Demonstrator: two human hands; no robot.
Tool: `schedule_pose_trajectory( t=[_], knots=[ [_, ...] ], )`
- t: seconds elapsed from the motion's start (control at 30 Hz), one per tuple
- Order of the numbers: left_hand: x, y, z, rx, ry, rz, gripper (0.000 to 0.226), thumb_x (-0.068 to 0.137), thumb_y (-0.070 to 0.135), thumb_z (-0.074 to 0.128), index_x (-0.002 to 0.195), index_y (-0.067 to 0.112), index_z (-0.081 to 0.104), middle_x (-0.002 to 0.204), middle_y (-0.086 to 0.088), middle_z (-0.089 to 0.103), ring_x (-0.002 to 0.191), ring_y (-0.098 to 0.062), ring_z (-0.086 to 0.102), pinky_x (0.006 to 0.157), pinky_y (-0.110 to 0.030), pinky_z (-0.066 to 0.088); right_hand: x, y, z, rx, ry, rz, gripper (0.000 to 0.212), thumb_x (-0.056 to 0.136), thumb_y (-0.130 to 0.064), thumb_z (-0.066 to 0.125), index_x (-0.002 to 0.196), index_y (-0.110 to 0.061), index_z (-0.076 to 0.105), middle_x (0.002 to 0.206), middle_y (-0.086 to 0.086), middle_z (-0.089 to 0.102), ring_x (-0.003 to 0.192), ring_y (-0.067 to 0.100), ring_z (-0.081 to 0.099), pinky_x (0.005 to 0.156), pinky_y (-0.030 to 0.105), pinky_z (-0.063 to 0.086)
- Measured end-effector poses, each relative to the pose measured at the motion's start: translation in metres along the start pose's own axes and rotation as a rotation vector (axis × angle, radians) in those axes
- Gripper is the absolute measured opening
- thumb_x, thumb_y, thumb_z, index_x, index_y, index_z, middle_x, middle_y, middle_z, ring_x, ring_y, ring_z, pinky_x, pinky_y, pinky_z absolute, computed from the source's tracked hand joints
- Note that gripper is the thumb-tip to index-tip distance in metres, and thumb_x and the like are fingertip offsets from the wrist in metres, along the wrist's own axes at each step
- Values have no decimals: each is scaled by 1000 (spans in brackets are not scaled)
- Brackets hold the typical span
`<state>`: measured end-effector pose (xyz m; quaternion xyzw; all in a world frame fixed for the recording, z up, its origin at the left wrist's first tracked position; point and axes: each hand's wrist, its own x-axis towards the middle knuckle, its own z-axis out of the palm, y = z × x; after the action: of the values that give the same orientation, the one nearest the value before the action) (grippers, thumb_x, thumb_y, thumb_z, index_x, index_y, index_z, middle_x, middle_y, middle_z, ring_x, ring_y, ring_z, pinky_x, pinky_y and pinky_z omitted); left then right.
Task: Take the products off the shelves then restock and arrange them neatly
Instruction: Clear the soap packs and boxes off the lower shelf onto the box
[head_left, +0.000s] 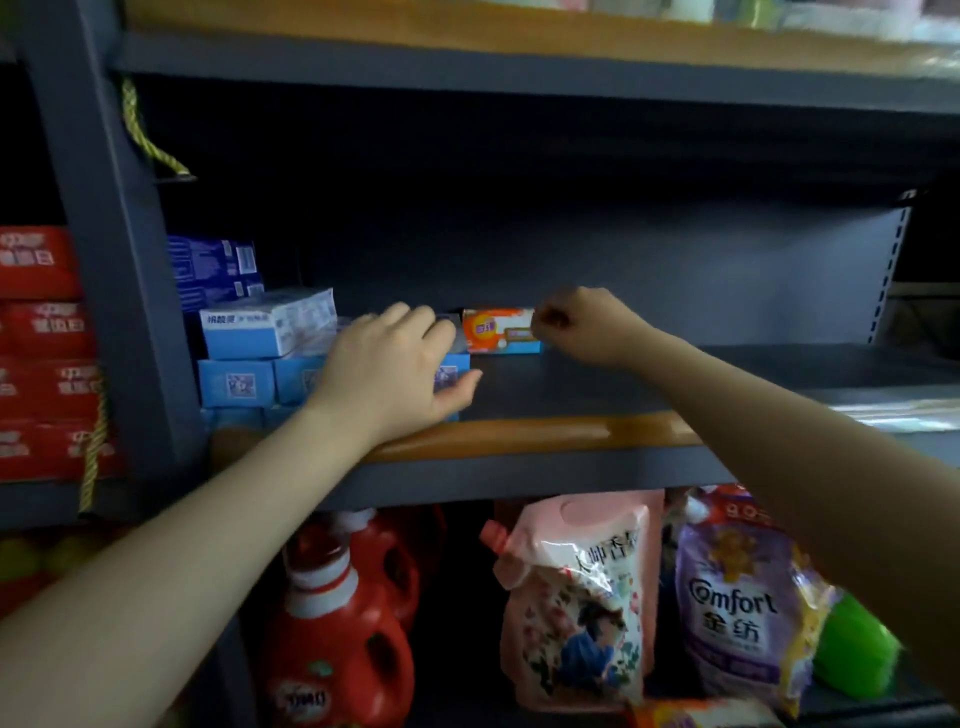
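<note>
The purple bag (737, 597) on the bottom shelf says "Comfort" in big white letters, with "金纺" under it. The writing on the blue boxes, red packs and pink bag is too blurry to read

Two bare arms show, with no sleeves on them. The left hand (390, 364) and the right hand (584, 325) wear no gloves, rings, or watch. Both wrists are bare too.
</note>
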<state>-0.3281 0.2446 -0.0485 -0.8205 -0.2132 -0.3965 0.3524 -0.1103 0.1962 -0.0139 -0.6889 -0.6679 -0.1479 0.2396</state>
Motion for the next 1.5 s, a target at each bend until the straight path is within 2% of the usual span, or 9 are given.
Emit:
schedule_pose_trajectory(
  t=[0.13, 0.33, 0.47, 0.63, 0.8, 1.07, 1.27, 1.4, 1.5],
  knots=[
    [-5, -2, 9, -34, 82, -24, 42, 77, 48, 44, 68, 9, 56, 65, -7, 52, 62, -27, 54, 51, -29, 39, 55, 9, 29, -254, -221, 31, 46, 96, -30, 46, 137, -10, 41, 141, 15, 41, 126, 30, 42, 102, 36, 35],
    [-5, -4, 10, -37, 132, -11, 42, 78, 48, 43, 70, 9, 56, 66, -6, 54, 61, -25, 54, 52, -28, 39, 97, 34, 46, -411, -347, 65, 66, 95, -33, 47, 148, -13, 12, 153, 14, 24, 136, 31, 29, 112, 41, 26],
    [-5, -4, 10, -63, 121, -11, 41, 79, 47, 45, 71, 9, 56, 66, -6, 52, 61, -24, 52, 54, -26, 34, 105, 46, 59, -467, -342, 51, 68, 87, -21, 61, 145, -17, 25, 138, 9, 42, 121, 30, 45, 102, 39, 39],
    [-5, -1, 10, -44, 118, -16, 41, 79, 46, 45, 69, 8, 55, 65, -5, 51, 60, -24, 52, 56, -25, 31, 108, 43, 67, -636, -219, 44, 59, 85, -33, 63, 138, -19, 40, 138, 10, 34, 127, 31, 31, 96, 43, 40],
    [-4, 0, 8, -29, 78, -29, 41, 79, 46, 44, 68, 7, 55, 63, -5, 50, 60, -23, 50, 56, -26, 29, 104, 39, 75, -506, -185, 55, 40, 91, -20, 51, 130, -22, 46, 131, 8, 52, 116, 30, 52, 79, 35, 41],
    [-4, 1, 3, -52, 66, -44, 42, 79, 46, 45, 67, 7, 55, 63, -6, 50, 59, -24, 51, 54, -25, 29, 57, 8, 17, -335, -123, -3, 45, 91, -44, 48, 123, -11, 50, 116, 11, 59, 98, 27, 59, 84, 43, 51],
    [-5, 5, 2, -18, 62, -50, 47, 80, 45, 44, 83, 2, 63, 75, -12, 61, 70, -32, 60, 57, -34, 47, -49, 8, -25, -51, 216, -134, 42, 91, -42, 49, 122, -15, 48, 118, 6, 57, 104, 28, 56, 83, 47, 49],
    [-9, 33, -18, -196, 139, -169, 63, 80, 49, 50, 118, -1, 53, 114, -18, 59, 105, -32, 55, 85, -38, 46, -108, -6, -49, 154, 446, -238, 40, 85, -32, 52, 117, -8, 53, 109, -1, 57, 94, 6, 51, 80, 15, 42],
    [-18, 72, -43, -681, 268, -309, 66, 80, 48, 56, 131, 9, 41, 124, 0, 49, 118, -6, 41, 100, -18, 32, -151, -10, -56, 384, 443, -212, 28, 84, -26, 54, 112, -24, 49, 101, -20, 52, 85, -8, 50, 76, 2, 37]
  ],
)
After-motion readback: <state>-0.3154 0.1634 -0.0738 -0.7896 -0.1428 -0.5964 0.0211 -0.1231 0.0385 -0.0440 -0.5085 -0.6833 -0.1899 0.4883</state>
